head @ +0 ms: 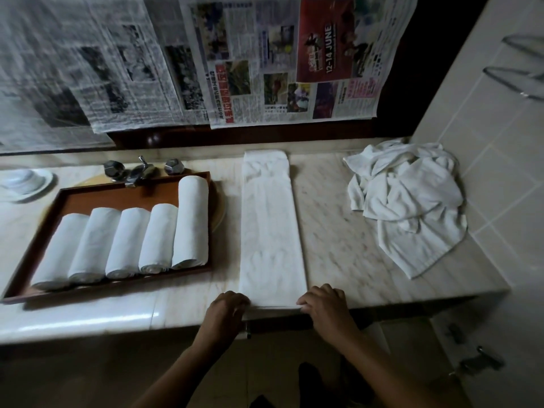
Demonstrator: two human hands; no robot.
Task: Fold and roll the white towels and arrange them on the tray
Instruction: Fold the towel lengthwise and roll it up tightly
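Five rolled towels (126, 242) are laid side by side on the tray (88, 198), their ends turned toward its near edge; the row is packed tightly from the left side to the right side, presumably so that as many rolls as possible are taken; the rightmost roll is set further toward the tray's far edge than the others. The tray is placed on the left part of the counter (338, 231), just in front of the tap (138, 172).

One folded towel (270, 225) is spread as a long narrow strip to the right of the tray, reaching from the counter's far edge to its near edge; it appears to be laid lengthwise so that it can be rolled away from the body. Its near end is gripped at the two corners: the left hand (226, 310) is curled on the left corner and the right hand (326, 307) on the right corner, the hands being kept apart by the strip's width; the roll is not yet begun, it is judged.

Unfolded towels (409, 201) are heaped at the counter's far right corner, well apart from the hands, probably kept there as the waiting stock.
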